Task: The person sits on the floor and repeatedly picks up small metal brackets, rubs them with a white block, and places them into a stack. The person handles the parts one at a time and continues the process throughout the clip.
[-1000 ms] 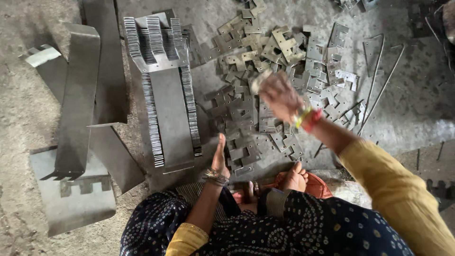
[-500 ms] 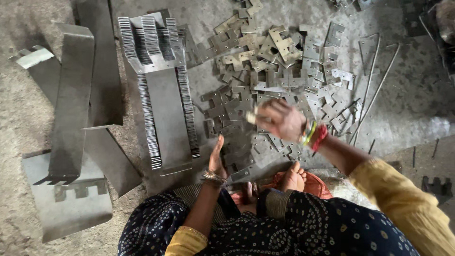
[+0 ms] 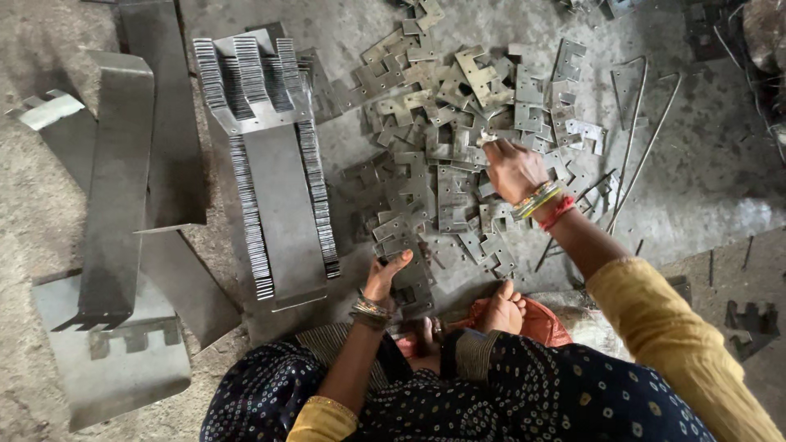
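Small notched metal plate (image 3: 488, 137) pinched at fingertips of right hand (image 3: 513, 168), over mid of scattered plate pile (image 3: 442, 147) on concrete floor (image 3: 704, 188). Left hand (image 3: 385, 278) fingers closed round stack of plates (image 3: 412, 282) at pile's near edge. Long stacked rows of plates (image 3: 270, 164) just left; bent sheet-metal channels (image 3: 123, 188) further left. Thin rods (image 3: 647, 147) to right.

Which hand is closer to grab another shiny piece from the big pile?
Probably the right hand: it is stretched out over the middle of the pile of flat metal pieces. The left hand rests at the pile's near edge.
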